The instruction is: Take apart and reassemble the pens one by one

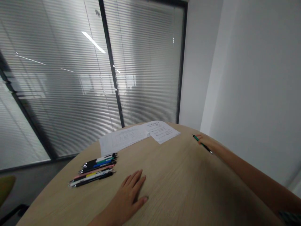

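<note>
Left hand [130, 193] flat; right [212, 145] seemingly grips pen [197, 139]

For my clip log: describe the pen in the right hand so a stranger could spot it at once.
On the pale wooden table, look to the right edge by the white wall, where the right hand lies. Its pen is green and dark, apart from the row of pens near the left hand.

The pen [202, 143] is slim, with a bright green end and a dark, almost black barrel. It sits slantwise, low over the far right edge of the wooden table [188, 185]. The right hand [211, 145] grips the dark end, and the green end juts up and to the left beyond the fingers.
</note>
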`<control>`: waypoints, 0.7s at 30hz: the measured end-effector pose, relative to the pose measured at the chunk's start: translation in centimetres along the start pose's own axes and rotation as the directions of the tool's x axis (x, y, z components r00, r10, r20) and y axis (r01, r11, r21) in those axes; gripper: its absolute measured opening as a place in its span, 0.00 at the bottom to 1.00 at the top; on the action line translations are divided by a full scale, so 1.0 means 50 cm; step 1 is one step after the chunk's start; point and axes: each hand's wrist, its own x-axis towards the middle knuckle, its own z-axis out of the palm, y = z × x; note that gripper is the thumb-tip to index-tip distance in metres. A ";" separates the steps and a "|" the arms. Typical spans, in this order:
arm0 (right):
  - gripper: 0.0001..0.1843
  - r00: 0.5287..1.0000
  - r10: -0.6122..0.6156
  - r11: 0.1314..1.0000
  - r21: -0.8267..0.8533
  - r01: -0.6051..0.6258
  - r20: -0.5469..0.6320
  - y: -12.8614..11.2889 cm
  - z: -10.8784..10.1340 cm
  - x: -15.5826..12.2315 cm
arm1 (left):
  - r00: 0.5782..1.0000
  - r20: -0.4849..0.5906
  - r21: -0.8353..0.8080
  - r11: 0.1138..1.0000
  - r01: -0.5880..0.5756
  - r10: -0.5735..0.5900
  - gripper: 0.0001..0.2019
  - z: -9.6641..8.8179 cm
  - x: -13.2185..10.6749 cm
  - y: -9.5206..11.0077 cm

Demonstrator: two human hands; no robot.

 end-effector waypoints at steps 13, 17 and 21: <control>0.10 0.980 -0.045 0.945 -0.325 -0.020 -0.192 0.079 -0.009 0.117 | 0.999 0.000 0.017 0.999 -0.032 0.032 0.29 0.002 -0.003 -0.004; 0.10 0.985 -0.135 0.922 -0.378 0.085 -0.109 0.077 0.025 0.127 | 0.999 0.014 0.009 0.999 -0.047 0.046 0.30 0.029 -0.005 -0.021; 0.10 0.981 -0.164 0.879 -0.466 0.099 -0.101 0.077 0.048 0.137 | 0.999 0.004 0.003 0.999 -0.046 0.046 0.30 0.034 -0.005 -0.021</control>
